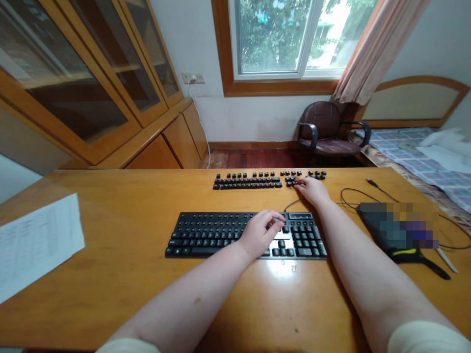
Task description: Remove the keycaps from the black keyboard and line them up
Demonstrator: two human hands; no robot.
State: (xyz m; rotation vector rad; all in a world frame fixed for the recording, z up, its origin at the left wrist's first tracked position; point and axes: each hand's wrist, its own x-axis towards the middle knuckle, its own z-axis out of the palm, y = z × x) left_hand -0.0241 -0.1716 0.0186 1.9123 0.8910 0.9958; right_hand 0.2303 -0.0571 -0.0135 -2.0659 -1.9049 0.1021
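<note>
Many loose black keycaps (246, 181) in rows | keyboard (206, 233) black, pale gap

- Daylight pours through the window (290, 37) beyond the keyboard (245, 235); its upper right panes blow out to white.
- A bright glare patch sits on the varnished desk (128, 255) just in front of the keyboard's right end.
- Shadows around the keyboard are soft and faint.
- Right of the keyboard, a pixelated block (399, 225) masks an object.
- Far left of it, cabinet (73, 98) lines bow with wide-angle distortion.
</note>
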